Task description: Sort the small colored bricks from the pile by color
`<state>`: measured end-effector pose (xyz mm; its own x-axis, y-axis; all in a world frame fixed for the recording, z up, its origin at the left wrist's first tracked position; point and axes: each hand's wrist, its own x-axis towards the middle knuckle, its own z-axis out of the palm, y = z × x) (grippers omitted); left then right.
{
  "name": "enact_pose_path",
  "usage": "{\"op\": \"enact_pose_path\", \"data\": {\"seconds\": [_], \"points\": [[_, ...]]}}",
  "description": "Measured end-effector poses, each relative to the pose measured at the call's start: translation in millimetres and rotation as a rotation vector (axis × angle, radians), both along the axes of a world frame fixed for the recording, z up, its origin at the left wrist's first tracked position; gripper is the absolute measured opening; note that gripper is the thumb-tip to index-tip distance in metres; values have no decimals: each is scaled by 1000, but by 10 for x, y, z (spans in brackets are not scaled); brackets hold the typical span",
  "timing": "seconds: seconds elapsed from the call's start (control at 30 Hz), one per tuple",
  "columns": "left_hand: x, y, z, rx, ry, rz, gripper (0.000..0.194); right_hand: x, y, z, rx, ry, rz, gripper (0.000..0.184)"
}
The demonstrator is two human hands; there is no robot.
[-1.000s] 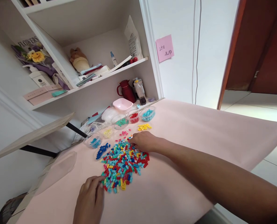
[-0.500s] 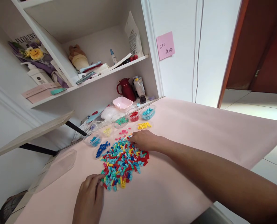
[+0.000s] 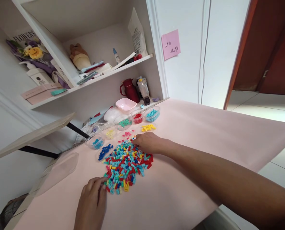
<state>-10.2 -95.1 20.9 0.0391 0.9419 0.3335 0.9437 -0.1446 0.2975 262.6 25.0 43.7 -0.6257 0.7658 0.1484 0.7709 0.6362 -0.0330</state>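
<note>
A heap of small mixed-colour building bricks (image 3: 126,164) lies on the pink table cover. At its far edge is my right hand (image 3: 147,142), palm down, fingers drawn together at the bricks; whatever they pinch is hidden. My left hand (image 3: 91,195) rests on the cover at the near left edge, its fingers loosely stretched and the fingertips touching the outermost bricks. Closest to the right hand are yellow bricks (image 3: 148,127) in a clear shallow container and a few pink bricks (image 3: 126,134). Dark blue bricks (image 3: 105,151) sit left of the heap.
Behind the heap, clear tubs hold light blue bricks (image 3: 152,114), red bricks (image 3: 138,117), green bricks (image 3: 125,122), pale yellow bricks (image 3: 110,133) and blue bricks (image 3: 97,143). A pink bowl (image 3: 126,104) and a red jug (image 3: 130,91) stand farther back. A clear lid (image 3: 63,169) lies left.
The view has shifted very slightly. Both hands stay in nearly the same places, the right one at the far edge of the heap and the left one at its near left edge.
</note>
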Motion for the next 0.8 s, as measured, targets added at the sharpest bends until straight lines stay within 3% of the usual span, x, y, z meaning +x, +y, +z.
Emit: {"op": "enact_pose_path", "data": {"seconds": [0.8], "points": [[38, -16, 18, -47, -11, 28, 33, -3, -16, 9, -24, -19, -11, 21]]}}
